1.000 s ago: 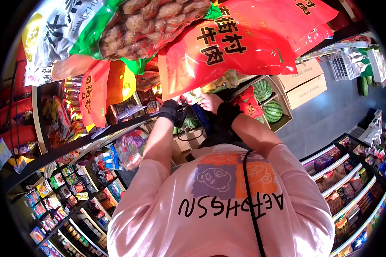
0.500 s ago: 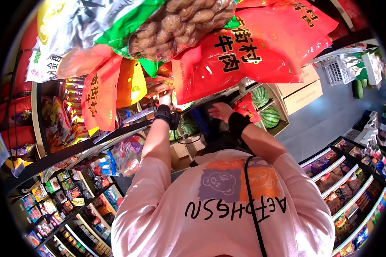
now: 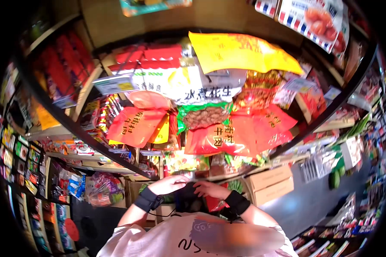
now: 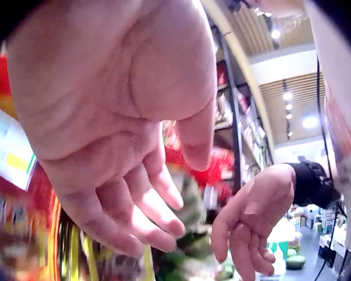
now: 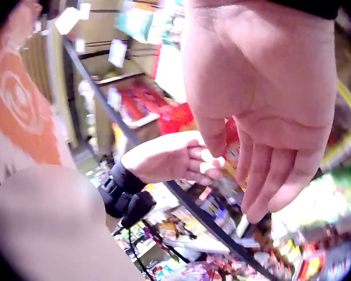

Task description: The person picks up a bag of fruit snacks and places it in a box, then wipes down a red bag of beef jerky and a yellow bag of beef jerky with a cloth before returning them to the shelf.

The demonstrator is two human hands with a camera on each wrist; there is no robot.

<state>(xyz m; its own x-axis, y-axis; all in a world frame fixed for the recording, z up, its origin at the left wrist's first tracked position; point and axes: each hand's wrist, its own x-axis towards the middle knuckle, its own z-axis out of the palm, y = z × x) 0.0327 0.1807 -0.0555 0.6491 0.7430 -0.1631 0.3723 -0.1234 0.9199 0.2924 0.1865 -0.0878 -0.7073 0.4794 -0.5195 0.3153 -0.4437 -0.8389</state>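
Note:
Both hands are held in front of the body, a short way apart, below the shelf of bagged food. The left hand (image 3: pixel 168 185) has relaxed fingers and an empty palm; its palm fills much of the left wrist view (image 4: pixel 111 123). The right hand (image 3: pixel 211 189) faces it with loosely bent fingers, holding nothing; in the right wrist view it hangs large and relaxed (image 5: pixel 263 111). Above the hands lie red bags (image 3: pixel 221 139), a peanut bag with a green edge (image 3: pixel 206 115) and another red bag (image 3: pixel 135 126).
A dark curved shelf edge (image 3: pixel 103 147) runs at the left, with hanging price cards. Cardboard boxes (image 3: pixel 271 184) stand to the right below the shelf. A yellow bag (image 3: pixel 244 53) lies higher up. A white basket (image 3: pixel 315 170) is on the floor side, right.
The head view has tilted up and back, showing more of the shelf. The left hand has come away from the shelf goods, and the two hands are nearer each other.

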